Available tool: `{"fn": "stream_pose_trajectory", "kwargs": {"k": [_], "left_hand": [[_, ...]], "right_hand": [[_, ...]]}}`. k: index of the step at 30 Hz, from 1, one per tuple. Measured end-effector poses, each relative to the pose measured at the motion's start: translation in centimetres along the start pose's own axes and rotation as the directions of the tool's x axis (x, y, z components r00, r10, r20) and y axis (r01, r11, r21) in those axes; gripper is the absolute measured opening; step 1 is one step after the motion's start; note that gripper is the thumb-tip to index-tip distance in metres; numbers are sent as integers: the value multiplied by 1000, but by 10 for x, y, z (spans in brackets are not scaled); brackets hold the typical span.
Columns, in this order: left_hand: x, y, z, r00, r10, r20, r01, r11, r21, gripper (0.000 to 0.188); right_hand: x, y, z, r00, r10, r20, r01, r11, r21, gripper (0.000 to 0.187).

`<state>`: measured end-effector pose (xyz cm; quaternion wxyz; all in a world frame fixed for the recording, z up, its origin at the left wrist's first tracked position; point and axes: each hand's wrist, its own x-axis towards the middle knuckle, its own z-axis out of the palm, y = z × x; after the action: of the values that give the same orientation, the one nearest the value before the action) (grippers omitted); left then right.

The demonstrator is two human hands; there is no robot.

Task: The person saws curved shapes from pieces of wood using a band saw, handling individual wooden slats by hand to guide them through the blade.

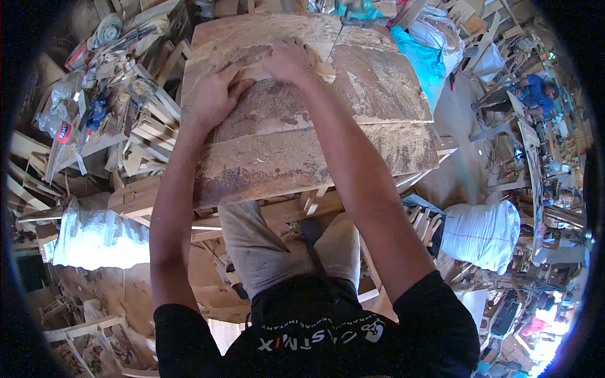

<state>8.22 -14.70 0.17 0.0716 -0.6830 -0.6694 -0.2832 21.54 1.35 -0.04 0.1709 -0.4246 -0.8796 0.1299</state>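
Observation:
A short strip of pale wood (pixel 255 70) lies on the dusty wooden work table (pixel 265 154), near its far side. My left hand (pixel 217 94) grips the strip's left end, the thumb on its near side and the fingers on the far side. Further right, my right hand (pixel 290 62) is closed over the middle of the strip from above, its fingertips partly hidden. The strip's right end sticks out past this hand. Just beyond that end, a thin dark line (pixel 336 44) runs toward the table's far edge; whether it is a blade or a slot, I cannot tell.
Wood offcuts (pixel 148 126) are heaped to the left, with a plastic bottle (pixel 53 126) among them. White sacks (pixel 482 236) stand at both sides, and a blue bag (pixel 419 63) touches the table's far right. A person in blue (pixel 535 94) sits at the far right.

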Motion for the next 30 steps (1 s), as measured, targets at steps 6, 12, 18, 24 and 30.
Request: {"fn": "stream_pose_trajectory", "kwargs": {"k": [6,12,18,24,30], "left_hand": [[1,4,3,998,31,-61,-37,994,-99,40],[-3,-1,6,999,6,-50,-9,998,-59,42],[-5,7,4,997,27,-74,-35,994,-103,40],[-6,7,6,998,-30,-58,22,990,-143,39],[-3,10,8,997,-32,-63,22,988,-154,38]], "right_hand": [[22,14,24,1000,0,-6,0,1000,-3,62],[13,7,19,1000,-25,7,26,998,-63,65],[-2,-1,-6,995,-9,98,10,1000,-12,66],[8,2,5,996,5,91,-4,1000,-3,66],[12,10,11,999,-23,27,24,999,-27,65]]}}
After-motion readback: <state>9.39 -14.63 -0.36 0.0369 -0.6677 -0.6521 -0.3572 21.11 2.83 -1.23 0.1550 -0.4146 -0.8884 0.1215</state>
